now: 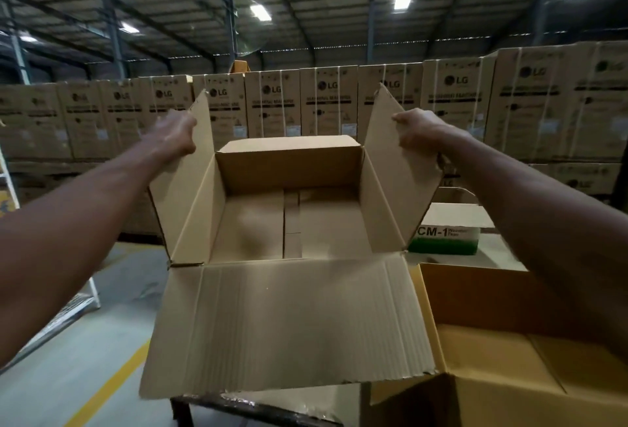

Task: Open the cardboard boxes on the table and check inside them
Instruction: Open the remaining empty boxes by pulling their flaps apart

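Note:
A large brown cardboard box (289, 171) stands in front of me with all its flaps spread. Its inside is bare, showing only the bottom flaps and a strip of tape. My left hand (175, 134) grips the top edge of the left side flap (185, 195). My right hand (419, 132) grips the edge of the right side flap (390, 171). The near flap (289, 328) hangs out toward me over the table edge. A second, yellower cardboard box (509, 358) sits open at the lower right, under my right forearm.
A white and green carton marked CM-1 (448, 233) stands behind the yellow box. The dark table edge (238, 406) shows below the near flap. Rows of LG washing machine cartons (272, 103) fill the background. Concrete floor with a yellow line (108, 382) lies left.

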